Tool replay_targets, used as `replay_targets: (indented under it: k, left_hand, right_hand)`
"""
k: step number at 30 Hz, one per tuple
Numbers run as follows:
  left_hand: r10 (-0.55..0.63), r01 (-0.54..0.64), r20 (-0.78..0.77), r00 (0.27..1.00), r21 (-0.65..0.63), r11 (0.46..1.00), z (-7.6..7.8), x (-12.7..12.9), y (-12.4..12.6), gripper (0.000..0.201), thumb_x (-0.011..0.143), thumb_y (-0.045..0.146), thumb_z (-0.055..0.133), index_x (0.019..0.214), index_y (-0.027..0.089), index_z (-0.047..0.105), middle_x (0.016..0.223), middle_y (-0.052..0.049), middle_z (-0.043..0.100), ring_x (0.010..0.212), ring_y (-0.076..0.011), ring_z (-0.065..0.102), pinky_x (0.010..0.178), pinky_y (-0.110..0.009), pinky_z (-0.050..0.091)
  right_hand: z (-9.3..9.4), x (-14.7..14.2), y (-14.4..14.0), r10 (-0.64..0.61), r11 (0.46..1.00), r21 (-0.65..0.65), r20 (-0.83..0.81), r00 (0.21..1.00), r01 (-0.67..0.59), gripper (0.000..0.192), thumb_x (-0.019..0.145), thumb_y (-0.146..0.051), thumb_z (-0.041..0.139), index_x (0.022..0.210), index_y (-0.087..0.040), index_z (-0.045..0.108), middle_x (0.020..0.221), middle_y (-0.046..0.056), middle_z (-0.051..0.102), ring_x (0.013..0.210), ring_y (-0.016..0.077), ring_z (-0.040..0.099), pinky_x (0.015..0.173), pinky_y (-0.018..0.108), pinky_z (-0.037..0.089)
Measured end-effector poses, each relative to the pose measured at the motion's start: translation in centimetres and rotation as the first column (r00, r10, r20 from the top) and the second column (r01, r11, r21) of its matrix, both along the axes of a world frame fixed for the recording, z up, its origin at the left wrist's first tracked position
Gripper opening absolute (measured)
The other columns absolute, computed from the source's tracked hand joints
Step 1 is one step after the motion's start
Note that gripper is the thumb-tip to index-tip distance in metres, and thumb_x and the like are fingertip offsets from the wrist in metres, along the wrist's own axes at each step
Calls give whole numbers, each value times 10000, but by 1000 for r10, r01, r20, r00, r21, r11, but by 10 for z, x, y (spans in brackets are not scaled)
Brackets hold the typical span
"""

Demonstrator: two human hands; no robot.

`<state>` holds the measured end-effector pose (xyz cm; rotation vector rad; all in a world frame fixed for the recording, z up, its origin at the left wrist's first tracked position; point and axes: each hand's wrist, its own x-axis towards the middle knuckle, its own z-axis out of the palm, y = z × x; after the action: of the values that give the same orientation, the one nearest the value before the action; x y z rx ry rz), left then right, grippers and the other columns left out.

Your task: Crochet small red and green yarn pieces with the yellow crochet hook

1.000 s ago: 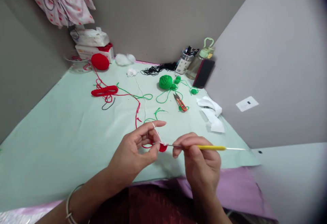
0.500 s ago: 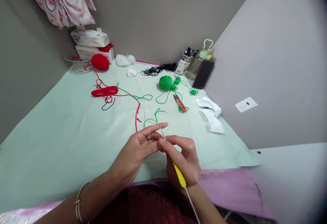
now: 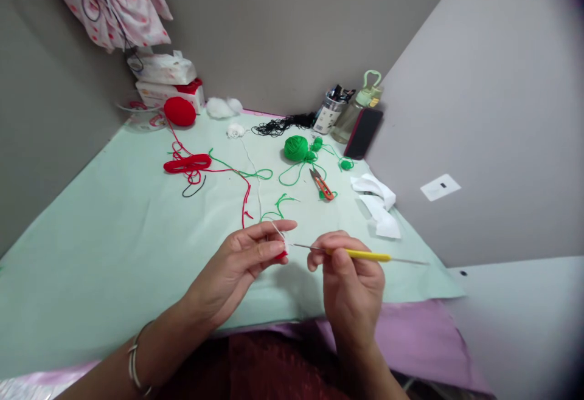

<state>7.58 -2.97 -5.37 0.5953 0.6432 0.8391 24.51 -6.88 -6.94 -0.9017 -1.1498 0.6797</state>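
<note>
I've swung the crochet hook (image 3: 360, 255) level again in my closed right hand (image 3: 351, 278), tip at the red piece (image 3: 281, 255) pinched in my left hand (image 3: 241, 260), ready for another stitch.

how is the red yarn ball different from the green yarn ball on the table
The red yarn ball lies at the far left, near the stacked boxes; the green yarn ball lies mid-table, near the orange snips. The red yarn ball looks slightly larger than the green yarn ball. Both are round, lie on the green cloth with loose strands trailing, and are in neither hand.

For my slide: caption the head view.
Left hand pinches a small red crochet piece; right hand holds a yellow-handled hook.
</note>
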Motion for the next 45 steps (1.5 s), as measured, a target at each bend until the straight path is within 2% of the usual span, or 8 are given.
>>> replay_targets:
  k: [2, 8, 17, 26, 30, 39, 42, 45]
  left_hand:
    - [27, -25, -38, 999, 52, 998, -2, 3, -2, 302, 824, 253, 885, 1122, 288, 854, 862, 24, 693, 827, -111, 636, 861, -235, 494]
    - [70, -54, -93, 993, 157, 986, -7, 9, -7, 418, 805, 227, 911, 1193, 352, 822, 885, 31, 701, 908, -125, 648, 941, -258, 515]
    - [88, -61, -127, 988, 204, 977, -7, 4, -9, 401, 858, 239, 864, 1230, 372, 799, 932, 37, 661, 955, -119, 636, 969, -247, 519]
    - [59, -28, -152, 987, 197, 980, -7, 0, -7, 308, 900, 283, 804, 1206, 319, 811, 888, 16, 652, 902, -144, 584, 918, -268, 474]
    - [55, -23, -150, 987, 207, 978, -7, 0, -7, 298, 906, 290, 794, 1201, 327, 813, 863, 22, 624, 870, -140, 553, 894, -262, 457]
    - [63, -21, -169, 984, 238, 971, -10, -2, -7, 302, 909, 281, 797, 1206, 335, 807, 866, 21, 639, 865, -138, 581, 881, -262, 473]
    - [75, -31, -172, 982, 250, 968, -11, -1, -7, 303, 910, 285, 799, 1211, 320, 804, 855, 21, 644, 852, -136, 592, 878, -261, 483]
    - [83, -41, -164, 983, 245, 969, -10, 1, -9, 306, 902, 275, 808, 1206, 303, 802, 842, 23, 653, 837, -130, 598, 858, -251, 490]
  right_hand:
    - [0, -3, 3, 44, 999, -5, -39, 998, -44, 153, 1020, -262, 640, 983, -239, 787, 816, 19, 699, 642, 139, 652, 589, 282, 562]
    - [-4, -6, 6, 31, 999, 4, 110, 993, -32, 171, 1015, -202, 652, 1033, -276, 805, 960, 38, 794, 943, 188, 737, 827, 325, 613]
    - [-7, -2, 6, 113, 982, -135, -124, 986, -129, 133, 1017, -297, 681, 994, -293, 812, 950, 12, 786, 859, 146, 710, 773, 258, 591]
    - [2, 4, 5, 266, 947, -117, -244, 933, -300, 177, 1037, -321, 649, 980, -238, 795, 920, 13, 807, 724, 107, 730, 722, 226, 607]
    - [3, 9, 1, 288, 947, -100, -147, 946, -304, 189, 1066, -287, 593, 1024, -235, 770, 973, 19, 808, 761, 122, 752, 753, 261, 619]
    - [5, 15, -8, 208, 978, -30, 147, 967, -206, 228, 1089, -192, 500, 1142, -241, 716, 1070, 44, 784, 861, 167, 766, 810, 346, 634]
    - [4, 15, -11, 126, 985, 67, 371, 920, -162, 258, 1074, -142, 505, 1207, -246, 701, 1106, 56, 782, 988, 179, 756, 871, 344, 625]
    - [1, 15, -12, 5, 974, 181, 577, 817, -134, 293, 1064, -128, 520, 1283, -232, 684, 1149, 93, 768, 1050, 180, 745, 872, 320, 635]
